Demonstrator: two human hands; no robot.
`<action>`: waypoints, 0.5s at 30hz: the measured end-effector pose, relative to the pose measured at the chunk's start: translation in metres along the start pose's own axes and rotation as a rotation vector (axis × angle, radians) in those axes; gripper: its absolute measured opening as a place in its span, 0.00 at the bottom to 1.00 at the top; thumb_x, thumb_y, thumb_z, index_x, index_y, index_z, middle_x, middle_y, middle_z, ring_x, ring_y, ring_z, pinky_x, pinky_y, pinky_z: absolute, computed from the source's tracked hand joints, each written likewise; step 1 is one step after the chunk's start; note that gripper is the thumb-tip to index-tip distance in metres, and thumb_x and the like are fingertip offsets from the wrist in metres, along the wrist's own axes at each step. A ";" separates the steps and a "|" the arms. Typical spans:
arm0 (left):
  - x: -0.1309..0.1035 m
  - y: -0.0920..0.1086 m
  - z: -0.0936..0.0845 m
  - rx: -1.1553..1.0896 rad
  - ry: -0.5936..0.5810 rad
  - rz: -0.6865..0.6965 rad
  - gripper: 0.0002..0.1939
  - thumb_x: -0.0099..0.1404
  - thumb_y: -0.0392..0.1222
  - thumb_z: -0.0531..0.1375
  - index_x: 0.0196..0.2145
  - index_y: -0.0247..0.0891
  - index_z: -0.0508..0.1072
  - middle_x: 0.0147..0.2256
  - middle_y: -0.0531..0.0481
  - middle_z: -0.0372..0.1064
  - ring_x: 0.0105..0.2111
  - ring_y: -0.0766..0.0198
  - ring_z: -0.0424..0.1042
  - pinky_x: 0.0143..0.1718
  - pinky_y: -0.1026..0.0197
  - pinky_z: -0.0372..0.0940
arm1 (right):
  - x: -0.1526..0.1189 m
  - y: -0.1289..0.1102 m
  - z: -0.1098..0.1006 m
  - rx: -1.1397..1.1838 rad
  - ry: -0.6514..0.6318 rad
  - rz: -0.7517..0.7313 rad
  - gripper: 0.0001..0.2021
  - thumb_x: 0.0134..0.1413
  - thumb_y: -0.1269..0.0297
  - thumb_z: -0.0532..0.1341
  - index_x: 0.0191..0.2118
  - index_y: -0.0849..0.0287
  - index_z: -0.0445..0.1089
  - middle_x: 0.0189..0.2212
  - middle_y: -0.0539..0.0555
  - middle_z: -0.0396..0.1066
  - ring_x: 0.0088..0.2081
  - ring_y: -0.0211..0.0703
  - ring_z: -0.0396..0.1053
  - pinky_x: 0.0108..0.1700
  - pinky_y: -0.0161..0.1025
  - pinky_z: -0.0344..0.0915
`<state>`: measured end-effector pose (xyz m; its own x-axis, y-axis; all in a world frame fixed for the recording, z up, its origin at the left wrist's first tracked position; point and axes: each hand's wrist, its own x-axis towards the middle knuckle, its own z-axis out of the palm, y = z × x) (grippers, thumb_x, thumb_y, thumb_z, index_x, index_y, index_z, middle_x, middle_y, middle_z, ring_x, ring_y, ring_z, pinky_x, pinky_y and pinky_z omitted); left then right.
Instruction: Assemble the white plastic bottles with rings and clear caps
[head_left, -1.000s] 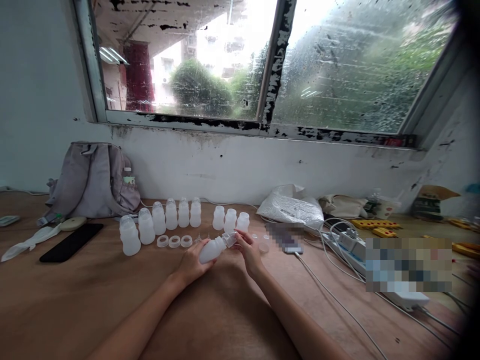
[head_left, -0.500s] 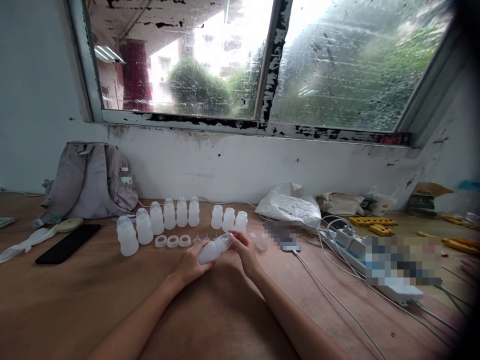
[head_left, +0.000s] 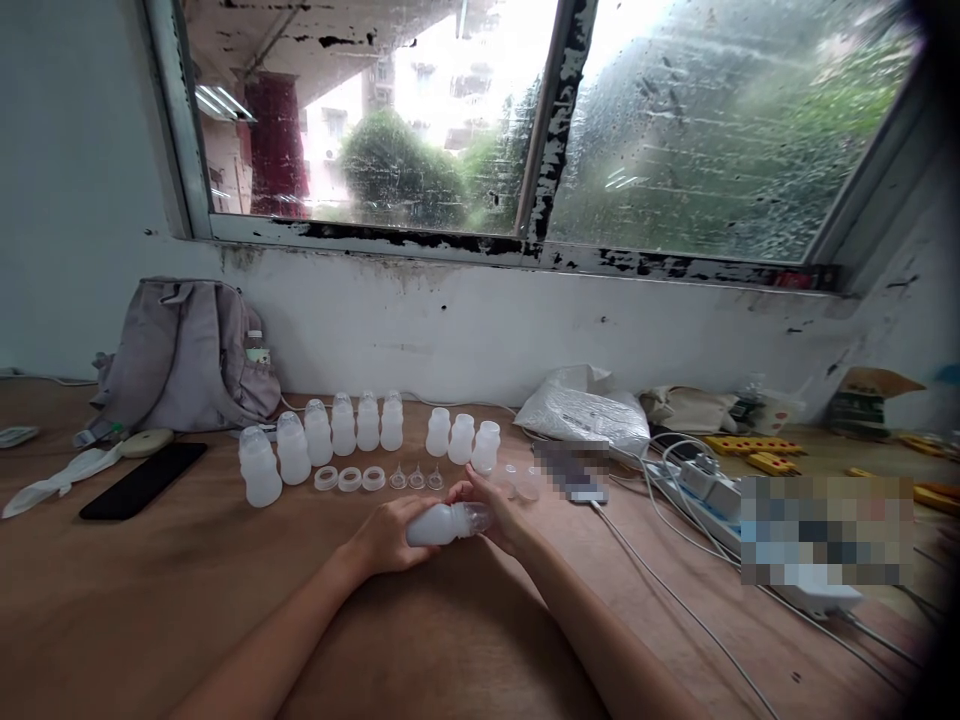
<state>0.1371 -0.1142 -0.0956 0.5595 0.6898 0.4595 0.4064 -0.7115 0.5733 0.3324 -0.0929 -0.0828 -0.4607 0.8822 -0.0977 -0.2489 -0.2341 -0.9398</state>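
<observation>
A frosted white baby bottle (head_left: 433, 526) with a clear cap lies on its side between my hands, its cap end to the right. My left hand (head_left: 386, 537) is wrapped round the bottle's base. At the other end, my right hand (head_left: 495, 510) curls around the clear cap (head_left: 474, 518). Just beyond my hands, clear nipples (head_left: 416, 479) and white collar rings (head_left: 349, 479) lie in a row. Several capped bottles (head_left: 318, 433) stand upright at the back left, and three uncapped bottles (head_left: 463, 440) stand behind my right hand.
A grey backpack (head_left: 180, 350) leans by the wall, with a black phone (head_left: 142, 482) in front of it. Small clear discs (head_left: 527, 491) lie right of my hand. Bubble wrap (head_left: 581, 412), a charging cable (head_left: 660, 590) and a power strip (head_left: 817, 597) occupy the right side.
The bottle has turned from slanting up to the right to nearly level. My right hand has shifted lower and right around the cap; my left hand still holds the base.
</observation>
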 end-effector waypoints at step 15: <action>-0.001 -0.005 -0.002 0.109 -0.061 0.035 0.29 0.48 0.43 0.61 0.49 0.44 0.63 0.39 0.50 0.65 0.38 0.61 0.66 0.40 0.62 0.62 | 0.001 0.002 -0.005 0.019 -0.087 0.156 0.31 0.45 0.36 0.44 0.21 0.63 0.66 0.19 0.52 0.65 0.19 0.34 0.59 0.21 0.32 0.53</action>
<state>0.1335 -0.1110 -0.0976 0.6164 0.6574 0.4335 0.4599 -0.7474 0.4794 0.3355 -0.0905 -0.0860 -0.5668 0.7960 -0.2124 -0.1847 -0.3741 -0.9088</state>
